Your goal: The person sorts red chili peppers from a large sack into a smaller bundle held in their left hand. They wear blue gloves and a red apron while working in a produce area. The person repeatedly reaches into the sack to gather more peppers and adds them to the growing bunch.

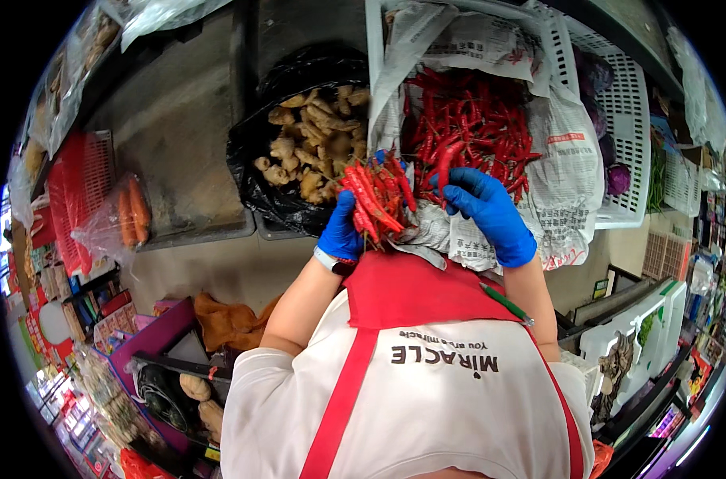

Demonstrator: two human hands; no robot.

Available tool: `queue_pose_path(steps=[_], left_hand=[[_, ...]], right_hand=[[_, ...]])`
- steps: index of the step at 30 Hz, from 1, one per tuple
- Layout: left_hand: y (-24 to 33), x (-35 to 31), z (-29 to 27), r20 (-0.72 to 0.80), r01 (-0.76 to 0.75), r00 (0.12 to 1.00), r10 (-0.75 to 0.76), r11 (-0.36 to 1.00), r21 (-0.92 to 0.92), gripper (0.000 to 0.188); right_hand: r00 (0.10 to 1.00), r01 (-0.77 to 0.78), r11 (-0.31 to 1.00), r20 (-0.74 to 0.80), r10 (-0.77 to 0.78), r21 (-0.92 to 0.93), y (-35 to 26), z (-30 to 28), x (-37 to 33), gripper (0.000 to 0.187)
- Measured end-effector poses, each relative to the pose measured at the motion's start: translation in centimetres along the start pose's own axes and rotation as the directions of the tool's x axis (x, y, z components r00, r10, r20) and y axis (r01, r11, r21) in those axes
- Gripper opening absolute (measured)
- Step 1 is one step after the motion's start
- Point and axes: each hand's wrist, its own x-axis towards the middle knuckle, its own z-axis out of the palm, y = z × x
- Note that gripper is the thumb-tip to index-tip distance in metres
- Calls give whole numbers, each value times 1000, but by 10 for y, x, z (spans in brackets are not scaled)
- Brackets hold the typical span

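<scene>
Both my hands wear blue gloves. My left hand point(343, 231) is closed around a bunch of red chili peppers point(376, 198), held over the near edge of a crate. In my right hand point(487, 211), the fingertips pinch a single red chili pepper point(449, 165) just right of the bunch. Behind both hands lies a heap of loose red chili peppers point(475, 120) on newspaper point(566, 152) lining a white plastic crate point(376, 80). Some fingers of my left hand are hidden behind the bunch.
Left of the crate, ginger roots point(319, 132) fill a black plastic bag point(247, 152). Bagged carrots point(133, 211) lie beside a dark tray point(179, 144) farther left. At right, a white perforated crate point(630, 120) holds purple cabbages point(618, 178). A green pen point(507, 303) sticks out at my red apron.
</scene>
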Motion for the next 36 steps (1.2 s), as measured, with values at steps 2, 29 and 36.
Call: queue_pose_path(steps=[2, 29, 36], left_hand=[[1, -2, 4, -38, 12, 999, -9, 997, 76, 81], [1, -6, 6, -86, -28, 994, 68, 915, 402, 101], [-4, 0, -12, -29, -24, 999, 32, 971, 238, 100]], right_hand=[[980, 195, 969, 65, -187, -151, 2, 19, 0, 27], [852, 468, 540, 195, -486, -699, -16, 53, -17, 27], [935, -284, 183, -314, -163, -941, 31, -106, -20, 22]])
